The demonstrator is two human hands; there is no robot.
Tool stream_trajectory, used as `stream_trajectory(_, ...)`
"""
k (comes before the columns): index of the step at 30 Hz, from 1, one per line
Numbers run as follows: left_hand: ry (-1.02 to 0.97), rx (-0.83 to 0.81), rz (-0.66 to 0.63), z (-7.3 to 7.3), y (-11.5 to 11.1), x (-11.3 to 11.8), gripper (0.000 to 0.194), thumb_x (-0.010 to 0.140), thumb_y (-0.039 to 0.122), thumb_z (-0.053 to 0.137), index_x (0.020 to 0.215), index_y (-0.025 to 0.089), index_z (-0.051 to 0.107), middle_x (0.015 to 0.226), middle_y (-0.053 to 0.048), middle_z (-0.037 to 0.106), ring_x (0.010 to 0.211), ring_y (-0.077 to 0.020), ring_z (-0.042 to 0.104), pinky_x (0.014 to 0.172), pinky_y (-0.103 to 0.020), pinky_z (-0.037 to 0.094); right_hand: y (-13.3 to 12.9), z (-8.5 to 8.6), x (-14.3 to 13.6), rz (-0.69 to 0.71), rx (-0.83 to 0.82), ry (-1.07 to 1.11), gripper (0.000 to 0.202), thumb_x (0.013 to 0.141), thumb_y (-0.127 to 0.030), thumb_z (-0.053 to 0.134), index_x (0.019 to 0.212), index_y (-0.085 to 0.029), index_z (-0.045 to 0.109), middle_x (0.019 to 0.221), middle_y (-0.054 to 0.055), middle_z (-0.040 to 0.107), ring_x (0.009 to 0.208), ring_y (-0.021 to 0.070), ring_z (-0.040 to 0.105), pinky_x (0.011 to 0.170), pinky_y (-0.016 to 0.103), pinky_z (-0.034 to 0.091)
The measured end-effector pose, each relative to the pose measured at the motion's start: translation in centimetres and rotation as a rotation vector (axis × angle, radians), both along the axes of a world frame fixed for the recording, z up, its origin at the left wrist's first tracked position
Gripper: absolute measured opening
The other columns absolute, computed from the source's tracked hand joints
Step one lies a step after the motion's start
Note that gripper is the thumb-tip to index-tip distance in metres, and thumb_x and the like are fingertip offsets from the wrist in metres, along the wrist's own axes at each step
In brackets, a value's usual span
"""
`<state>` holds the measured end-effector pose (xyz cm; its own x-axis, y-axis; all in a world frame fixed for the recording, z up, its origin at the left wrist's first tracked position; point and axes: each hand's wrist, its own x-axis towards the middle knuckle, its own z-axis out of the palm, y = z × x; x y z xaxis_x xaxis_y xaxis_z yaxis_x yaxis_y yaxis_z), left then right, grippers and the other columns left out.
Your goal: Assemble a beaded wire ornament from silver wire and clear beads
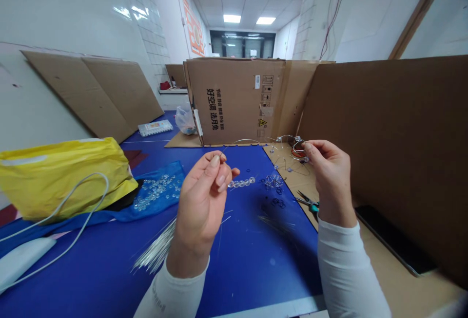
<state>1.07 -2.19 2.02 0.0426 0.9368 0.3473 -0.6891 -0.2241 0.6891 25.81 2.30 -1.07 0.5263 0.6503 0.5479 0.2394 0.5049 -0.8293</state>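
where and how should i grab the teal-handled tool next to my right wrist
Probably by the teal handle, coming from the near right side: its two slim dark prongs point away to the left, spread apart, so the fingers would stay clear of them. The right sleeve seems to hide part of the handle in this view, so that arm would likely need to shift first.

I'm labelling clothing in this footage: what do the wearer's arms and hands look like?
White, close-fitting sleeves reach both wrists. The left sleeve bears a faint grey marking; the right sleeve is creased. Left hand and right hand are ungloved.
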Motion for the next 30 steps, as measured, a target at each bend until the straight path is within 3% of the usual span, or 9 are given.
stream_trajectory(7,-0.110,-0.117,-0.165,-0.3,0.9,-0.3,0.013,0.096,0.019,0.061,0.086,0.013,0.067,0.060,0.007,0.045,0.054,-0.0047,0.040,0.096,-0.038,0.056,-0.2,0.2,-0.2,-0.034,0.021,-0.006,0.013,0.078,-0.031,0.078,0.082,-0.020,0.077,0.069,0.000,0.066,0.060,0.0124,0.054,0.056,0.027,0.039)
stream_trajectory(15,-0.319,-0.348,-0.231,-0.3,2.5,-0.7,0.026,0.103,0.017,0.045,0.084,0.014,0.062,0.066,0.005,0.050,0.060,-0.0064,0.046,0.107,-0.066,0.044,-0.1,0.2,-0.2,-0.025,0.056,0.032,0.010,0.075,-0.028,0.079,0.079,-0.019,0.076,0.068,0.000,0.066,0.057,0.0109,0.053,0.053,0.026,0.040)
stream_trajectory(21,-0.383,-0.402,-0.184,-0.8,3.7,-0.7,0.031,0.102,0.010,0.040,0.076,0.015,0.055,0.068,0.004,0.052,0.061,-0.0073,0.049,0.113,-0.066,0.038,0.1,-0.1,-0.1,-0.042,0.055,0.004,0.012,0.076,-0.030,0.079,0.081,-0.020,0.076,0.071,0.000,0.068,0.059,0.0110,0.056,0.054,0.026,0.043)
stream_trajectory(25,-0.377,-0.428,-0.148,-1.3,4.4,-0.7,0.035,0.103,0.012,0.039,0.070,0.016,0.050,0.063,0.005,0.045,0.057,-0.0073,0.044,0.111,-0.060,0.043,0.0,0.0,-0.2,-0.041,0.063,0.009,0.010,0.075,-0.029,0.079,0.080,-0.020,0.076,0.069,0.000,0.068,0.057,0.0115,0.056,0.052,0.026,0.043)
stream_trajectory(30,-0.363,-0.449,-0.117,-1.4,4.5,-0.5,0.030,0.102,0.012,0.042,0.075,0.015,0.055,0.062,0.006,0.040,0.056,-0.0069,0.041,0.110,-0.056,0.045,-0.2,0.3,-0.2,-0.034,0.069,0.049,0.009,0.072,-0.027,0.079,0.077,-0.020,0.076,0.066,-0.001,0.067,0.057,0.0111,0.055,0.052,0.025,0.042)
